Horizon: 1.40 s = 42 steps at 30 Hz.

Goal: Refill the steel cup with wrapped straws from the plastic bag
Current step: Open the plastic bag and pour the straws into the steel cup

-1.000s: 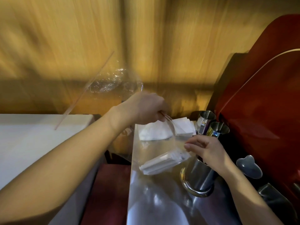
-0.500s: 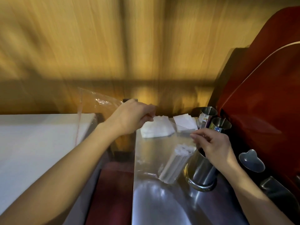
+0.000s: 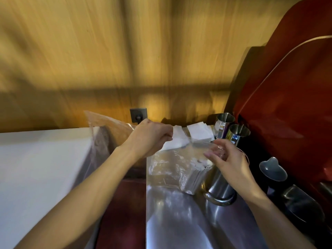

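A clear plastic bag (image 3: 164,167) stands on the steel counter, with a bundle of white wrapped straws (image 3: 195,174) upright inside it. The bundle leans against the left side of the steel cup (image 3: 220,188). My left hand (image 3: 150,138) pinches the bag's top edge at the back left, and a loose flap of the bag (image 3: 100,139) trails off to the left. My right hand (image 3: 229,159) hovers over the cup with its fingers on the bag's right edge, plastic draped over the fingertips. The inside of the cup is hidden by my right hand.
White napkins (image 3: 199,132) lie at the back of the steel counter (image 3: 179,223). Two steel pitchers (image 3: 239,132) stand behind the cup. A red machine (image 3: 287,105) fills the right side, with a grey heart-shaped dish (image 3: 273,169) and a dark jug (image 3: 303,205) below it. A white counter (image 3: 36,168) lies left.
My left hand has come down from its raised position and the bag has dropped with it. The straw bundle has tipped from lying flat to standing upright against the cup.
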{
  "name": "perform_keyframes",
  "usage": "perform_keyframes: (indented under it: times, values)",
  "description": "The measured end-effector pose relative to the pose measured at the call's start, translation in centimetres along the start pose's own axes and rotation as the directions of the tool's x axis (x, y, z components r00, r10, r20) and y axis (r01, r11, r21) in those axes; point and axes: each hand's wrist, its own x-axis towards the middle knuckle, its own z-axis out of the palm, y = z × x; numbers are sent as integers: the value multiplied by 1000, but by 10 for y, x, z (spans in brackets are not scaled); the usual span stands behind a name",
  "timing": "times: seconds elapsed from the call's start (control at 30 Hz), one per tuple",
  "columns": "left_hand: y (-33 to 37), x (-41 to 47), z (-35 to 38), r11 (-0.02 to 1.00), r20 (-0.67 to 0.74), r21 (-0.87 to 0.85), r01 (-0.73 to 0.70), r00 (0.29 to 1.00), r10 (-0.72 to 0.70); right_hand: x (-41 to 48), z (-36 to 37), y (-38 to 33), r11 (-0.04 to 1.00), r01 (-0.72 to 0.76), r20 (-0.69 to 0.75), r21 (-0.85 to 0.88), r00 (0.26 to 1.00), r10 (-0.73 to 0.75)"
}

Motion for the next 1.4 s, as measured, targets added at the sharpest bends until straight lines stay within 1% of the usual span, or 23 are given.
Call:
perform_keyframes:
  times: [0.13,0.27,0.37,0.43,0.53,0.6,0.63,0.7,0.73,0.8,0.83,0.9,0.93,0.97,1.0,1.03,1.13,1.17,1.2,1.27,1.33,1.37,1.4]
  values:
    - [-7,0,-1,999,-34,-40,37,999,-38,-4,-5,7,997,5,9,-82,1000,-4]
    - [-9,-1,-4,995,-21,-80,57,998,-59,-4,-5,7,978,82,-27,-194,996,-89]
    - [-12,-1,-8,992,3,-96,87,996,-87,-2,-3,0,998,22,-57,-65,998,-25]
    - [-14,-2,-11,987,52,-105,124,992,-119,2,-3,-7,1000,16,-102,-3,995,-16]
    - [-21,-7,-11,966,169,-141,218,966,-194,10,-6,-22,997,76,-109,-19,991,-77]
    - [-27,-13,-8,941,204,-198,276,950,-236,18,-3,-31,987,103,-14,-127,994,-106]
    - [-30,-15,-6,931,214,-219,293,945,-247,21,2,-35,972,103,77,-212,993,-88]
    - [-35,-19,1,923,261,-219,316,931,-256,25,18,-40,940,77,283,-333,959,22]
    - [-36,-22,4,922,300,-213,324,920,-254,25,26,-40,933,62,357,-355,931,74]
    - [-39,-28,12,927,328,-185,325,910,-253,23,39,-39,943,54,405,-329,910,90]
    - [-40,-32,14,929,298,-183,323,918,-261,22,43,-38,954,50,382,-294,922,69]
    - [-43,-36,16,926,177,-224,303,947,-267,24,44,-37,973,30,285,-227,958,37]
    - [-43,-38,16,930,122,-249,269,962,-246,26,44,-36,977,17,238,-214,971,36]
    - [-42,-38,16,935,104,-263,238,971,-218,28,43,-34,977,5,199,-215,979,39]
    - [-42,-38,16,941,123,-268,209,976,-182,28,41,-32,974,-4,166,-226,985,42]
    - [-41,-37,16,939,178,-257,228,966,-186,29,40,-30,971,-9,139,-238,989,43]
    - [-50,-36,19,936,381,-84,341,879,-286,29,30,-23,971,-6,93,-239,995,29]
    - [-52,-37,19,933,422,-58,356,856,-300,29,26,-20,975,-16,91,-223,995,37]
    - [-54,-38,20,929,432,-72,363,851,-298,28,21,-18,978,-29,89,-207,995,49]
    - [-54,-38,18,922,363,-142,359,886,-289,28,12,-13,978,-44,72,-206,996,60]
    - [-51,-35,14,949,139,-164,271,958,-250,28,5,-10,980,-48,27,-194,998,54]
    - [-48,-32,10,968,24,-146,205,979,-204,29,3,-8,983,-48,2,-180,999,49]
    - [-45,-28,6,978,-29,-133,158,986,-163,30,1,-6,984,-49,-18,-171,999,46]
